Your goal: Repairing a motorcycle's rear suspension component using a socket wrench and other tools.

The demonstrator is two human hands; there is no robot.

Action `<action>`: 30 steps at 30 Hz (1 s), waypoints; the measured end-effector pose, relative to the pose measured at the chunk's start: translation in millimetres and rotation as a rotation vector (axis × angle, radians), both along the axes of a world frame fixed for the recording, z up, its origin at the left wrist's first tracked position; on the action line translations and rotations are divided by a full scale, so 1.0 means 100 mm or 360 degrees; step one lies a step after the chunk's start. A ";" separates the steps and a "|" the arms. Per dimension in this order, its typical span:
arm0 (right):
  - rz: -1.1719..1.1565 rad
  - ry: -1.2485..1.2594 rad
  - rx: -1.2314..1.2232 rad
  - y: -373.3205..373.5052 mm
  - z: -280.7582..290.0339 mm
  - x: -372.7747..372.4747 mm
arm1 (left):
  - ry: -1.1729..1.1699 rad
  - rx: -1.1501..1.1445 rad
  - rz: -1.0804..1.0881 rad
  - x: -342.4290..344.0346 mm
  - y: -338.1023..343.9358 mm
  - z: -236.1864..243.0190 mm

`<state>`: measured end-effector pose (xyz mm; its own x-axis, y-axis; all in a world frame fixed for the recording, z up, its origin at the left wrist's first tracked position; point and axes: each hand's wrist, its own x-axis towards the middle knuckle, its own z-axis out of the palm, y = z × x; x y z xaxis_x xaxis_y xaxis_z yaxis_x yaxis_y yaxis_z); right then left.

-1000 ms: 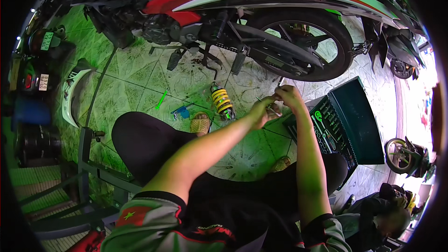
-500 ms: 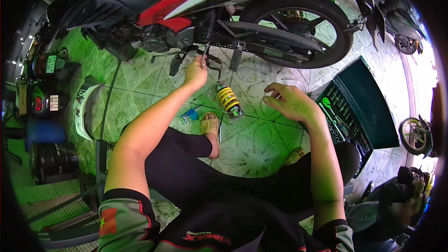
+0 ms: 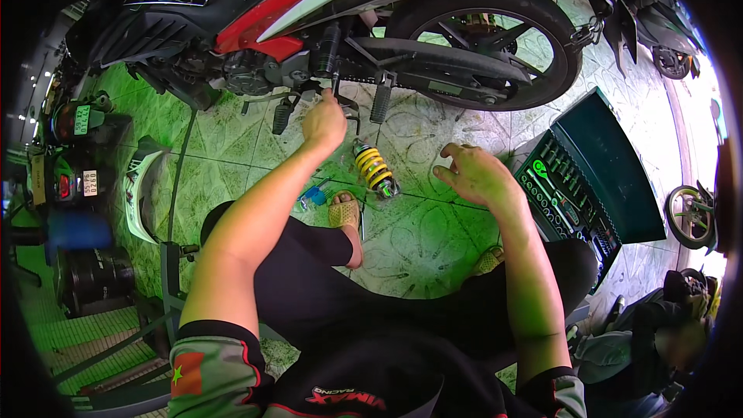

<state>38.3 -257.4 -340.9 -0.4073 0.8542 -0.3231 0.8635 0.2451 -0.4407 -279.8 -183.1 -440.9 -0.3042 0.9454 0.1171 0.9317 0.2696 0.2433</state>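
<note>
A worker's left hand (image 3: 325,120) was raised to the underside of a motorcycle at a garage, fingers curled tight around a slim metal tool (image 3: 335,83). The tool's shaft showed just past the fingertips, pointing to 12 o'clock at a black cylindrical part (image 3: 330,46) of the machine; whether the two touched could not be told. The right hand (image 3: 476,174), gripping nothing, hung at the left hand's 4 o'clock with thumb and fingers loosely spread.

Between the hands, a yellow-coiled shock absorber (image 3: 374,169) lay aslant on the patterned tile floor (image 3: 418,255), at 9 o'clock from the right hand and between 4 and 5 o'clock from the left. A small blue item (image 3: 315,195) lay at the left hand's 6 o'clock, just beside a tan sandal (image 3: 344,213) on the worker's foot.

The motorcycle's rear wheel (image 3: 559,46) stood at the left hand's 2 o'clock, below red-and-white bodywork (image 3: 259,23). At the right hand's 3 o'clock, a dark green tool case (image 3: 619,170) lay with its lid raised, showing rows of sockets and a bright green round-headed piece (image 3: 539,168). A pale curved panel (image 3: 136,201) rested on the floor at the left hand's 8 o'clock. Near the view's 4 o'clock edge was another person (image 3: 638,340) in dark clothing.
</note>
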 end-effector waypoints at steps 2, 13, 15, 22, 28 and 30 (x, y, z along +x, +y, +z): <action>0.0023 0.0009 0.0001 0.03 -0.07 -0.10 | -0.0160 0.0155 0.0006 0.04 0.01 -0.01; 0.0334 0.0461 -0.0190 0.09 -0.55 -0.88 | -0.2301 0.1169 0.1004 0.17 0.33 -0.83; 0.0237 0.0626 -0.0177 0.13 -0.63 -0.94 | -0.2711 0.1177 0.1212 0.45 0.36 -0.96; 0.0191 0.0803 -0.0183 0.27 -0.56 -1.10 | -0.4636 0.0685 0.0391 -0.19 0.24 -0.75; -0.0056 0.1065 0.0010 0.70 -1.07 -1.82 | -0.3974 0.0370 0.0531 -0.63 0.15 -0.94; -0.0071 0.1161 0.0204 1.14 -1.38 -1.90 | -0.4465 0.0437 0.0763 -0.38 0.19 -0.95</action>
<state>-151.6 -143.8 -479.1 -0.4442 0.8879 0.1196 0.3725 0.3045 -0.8767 -317.5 -164.6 -535.5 0.0394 0.8772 -0.4785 -0.9992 0.0362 -0.0160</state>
